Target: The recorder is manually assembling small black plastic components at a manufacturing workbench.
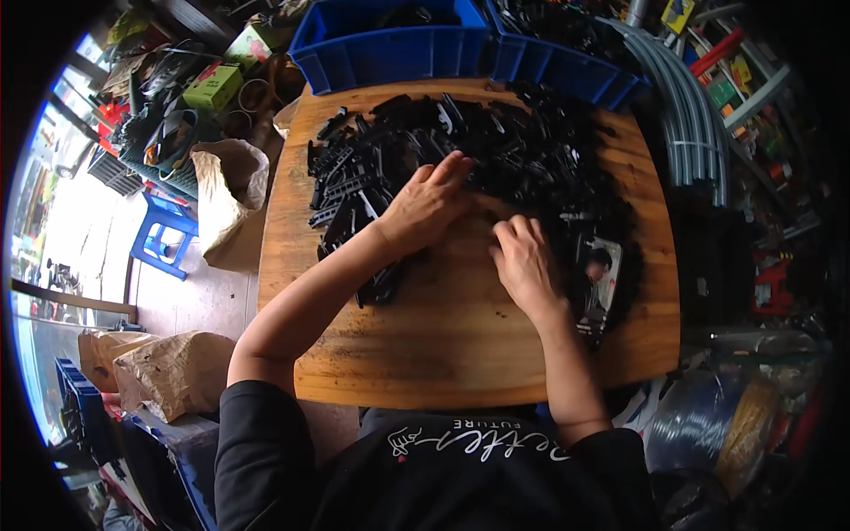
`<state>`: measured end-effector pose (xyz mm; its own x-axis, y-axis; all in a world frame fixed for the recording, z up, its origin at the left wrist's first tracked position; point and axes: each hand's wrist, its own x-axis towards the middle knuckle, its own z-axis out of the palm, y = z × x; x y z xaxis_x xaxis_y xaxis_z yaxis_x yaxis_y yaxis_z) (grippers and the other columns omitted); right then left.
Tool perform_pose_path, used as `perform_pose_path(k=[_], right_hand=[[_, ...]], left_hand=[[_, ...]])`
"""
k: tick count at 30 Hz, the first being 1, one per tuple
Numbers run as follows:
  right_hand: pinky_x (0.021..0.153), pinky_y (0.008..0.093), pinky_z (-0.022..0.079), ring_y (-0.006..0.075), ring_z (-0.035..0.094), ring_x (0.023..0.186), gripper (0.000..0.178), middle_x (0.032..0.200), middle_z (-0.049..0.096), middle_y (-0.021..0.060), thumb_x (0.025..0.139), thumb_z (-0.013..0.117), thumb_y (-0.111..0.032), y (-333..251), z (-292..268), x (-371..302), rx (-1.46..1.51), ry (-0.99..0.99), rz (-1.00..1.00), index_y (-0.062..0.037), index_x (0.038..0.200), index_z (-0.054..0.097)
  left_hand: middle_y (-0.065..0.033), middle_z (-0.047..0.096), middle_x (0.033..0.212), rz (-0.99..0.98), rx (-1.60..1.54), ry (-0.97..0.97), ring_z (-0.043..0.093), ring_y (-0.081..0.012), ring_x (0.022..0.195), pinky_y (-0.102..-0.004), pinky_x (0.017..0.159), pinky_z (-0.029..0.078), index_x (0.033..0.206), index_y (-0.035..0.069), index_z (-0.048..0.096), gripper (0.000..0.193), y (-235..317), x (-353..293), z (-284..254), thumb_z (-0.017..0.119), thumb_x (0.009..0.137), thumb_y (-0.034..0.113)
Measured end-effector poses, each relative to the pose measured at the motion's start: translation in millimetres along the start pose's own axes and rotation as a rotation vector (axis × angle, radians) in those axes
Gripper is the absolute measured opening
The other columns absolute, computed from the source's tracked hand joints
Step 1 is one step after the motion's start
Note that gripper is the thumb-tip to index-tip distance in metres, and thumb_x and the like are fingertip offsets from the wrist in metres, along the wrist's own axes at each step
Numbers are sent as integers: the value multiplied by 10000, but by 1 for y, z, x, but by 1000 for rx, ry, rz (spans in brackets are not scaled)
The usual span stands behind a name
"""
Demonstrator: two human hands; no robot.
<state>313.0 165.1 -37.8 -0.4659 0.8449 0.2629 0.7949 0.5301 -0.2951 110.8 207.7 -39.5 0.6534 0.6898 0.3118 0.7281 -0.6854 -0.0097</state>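
A wide heap of small black plastic parts [531, 146] covers the far half of a wooden table [425, 345]. Over the middle of that heap, my left hand [429, 202] reaches in with its fingers stretched out. Nothing shows in its grasp, though its underside is hidden. My right hand [527, 261] is lower, at the heap's near edge, palm down with bent fingers drawn together. Whatever those fingertips may hold is too small or hidden to make out. Ribbed, ladder-like black strips [341, 181] lie to the left of my left hand.
A phone [598, 279] with a lit screen lies among parts on the right. Two blue bins [390, 57] [567, 75] stand at the table's far edge. Grey tubes [691, 124] curve down at the right. Left are a paper sack [230, 199] and a blue stool [164, 234].
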Motion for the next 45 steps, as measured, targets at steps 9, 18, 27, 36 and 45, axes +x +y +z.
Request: perform_pose_path(k=[9,18,27,36,45], right_hand=[[683,267,492,179,596,768,287,901,582,92,790,620,23,-5,-21,-25,619,213,62,-31,1066,563],[692,269,499,174,613,810,220,873,618,70,744,717,-11,-24,-30,-39,741,230,-174,-15,944,627],[686,280,498,185,611,795,199,844,629,73,704,747,-28,-24,-25,-37,672,238,-183,-13,877,651],[616,190,443,55,502,699,406,826,565,-9,813,708,-254,-4,-11,-35,1092,-184,105,1,1079,539],[550,168,363,22,467,609,270,705,562,-28,790,736,-232,-13,-27,-39,1192,-247,183,-21,829,573]], left_hand=[[-27,545,729,-628,-1296,282,489,-94,611,-263,566,421,1012,35,488,246,56,-27,-36,501,949,273],[-1,492,881,-657,-1592,63,452,-100,827,-231,753,383,1084,30,510,387,97,-60,-19,536,707,-51],[-210,594,782,-459,-896,95,601,-361,724,-398,613,450,1042,-2,456,310,105,-61,-20,623,857,184],[-194,588,790,-376,-884,59,577,-387,719,-405,592,439,1048,-3,457,277,100,-62,-26,613,847,108],[-114,479,624,-422,-1089,147,409,-199,537,-321,516,376,885,0,547,235,111,-73,-27,628,868,220]])
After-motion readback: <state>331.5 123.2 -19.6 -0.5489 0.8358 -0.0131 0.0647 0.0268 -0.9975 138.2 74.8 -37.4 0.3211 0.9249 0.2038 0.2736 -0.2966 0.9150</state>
